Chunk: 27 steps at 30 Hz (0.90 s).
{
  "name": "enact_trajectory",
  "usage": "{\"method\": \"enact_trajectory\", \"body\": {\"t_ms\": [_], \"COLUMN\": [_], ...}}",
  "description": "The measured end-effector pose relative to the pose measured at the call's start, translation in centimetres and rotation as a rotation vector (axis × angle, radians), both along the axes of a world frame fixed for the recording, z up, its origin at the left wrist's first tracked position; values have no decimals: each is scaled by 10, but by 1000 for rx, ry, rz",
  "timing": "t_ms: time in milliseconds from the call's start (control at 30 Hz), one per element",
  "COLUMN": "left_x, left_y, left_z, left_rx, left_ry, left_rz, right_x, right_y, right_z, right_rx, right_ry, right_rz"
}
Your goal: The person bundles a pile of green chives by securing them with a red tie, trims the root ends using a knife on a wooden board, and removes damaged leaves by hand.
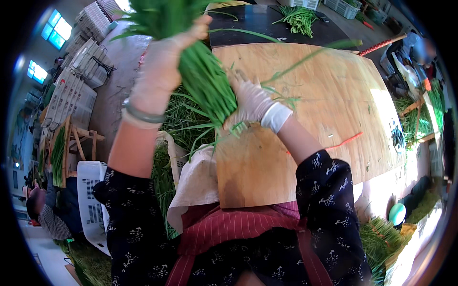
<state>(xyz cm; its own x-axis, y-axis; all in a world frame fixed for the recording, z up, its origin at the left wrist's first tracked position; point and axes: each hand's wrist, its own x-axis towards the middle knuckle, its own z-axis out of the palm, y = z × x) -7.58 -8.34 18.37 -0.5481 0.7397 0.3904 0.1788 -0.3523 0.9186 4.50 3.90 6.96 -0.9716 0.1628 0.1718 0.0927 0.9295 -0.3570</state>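
Observation:
A thick bundle of garlic chives is held aslant over the left side of a plywood board. Its leafy tops, blurred, point up and away, and its pale stalk ends lie low by my right hand. Gloved and closed, my left hand wraps the bundle's upper part. My right hand, also gloved, closes against the lower stalks, thumb near the cut ends; its fingertips are partly smeared. Several loose leaves stick out to the right, beyond my right hand.
Loose greens fill a space left of the board. A red strip lies on the wood. More chives rest on a black tabletop at the far end. White crates stand at left; people work on both sides.

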Motion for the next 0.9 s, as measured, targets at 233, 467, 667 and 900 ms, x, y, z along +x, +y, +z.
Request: {"method": "enact_trajectory", "body": {"t_ms": [233,467,667,900], "left_x": [-97,-166,-176,-160], "left_y": [-74,-168,-246,-241], "left_z": [48,37,27,7], "left_rx": [169,293,415,486], "left_ry": [-310,-320,-341,-511], "left_rz": [130,416,498,551], "right_x": [-13,6,40,-84], "right_y": [-67,-132,-115,-124], "right_z": [-34,-23,-20,54], "right_rx": [104,125,-181,-444], "right_ry": [239,266,-357,675], "right_rz": [132,415,388,384]}}
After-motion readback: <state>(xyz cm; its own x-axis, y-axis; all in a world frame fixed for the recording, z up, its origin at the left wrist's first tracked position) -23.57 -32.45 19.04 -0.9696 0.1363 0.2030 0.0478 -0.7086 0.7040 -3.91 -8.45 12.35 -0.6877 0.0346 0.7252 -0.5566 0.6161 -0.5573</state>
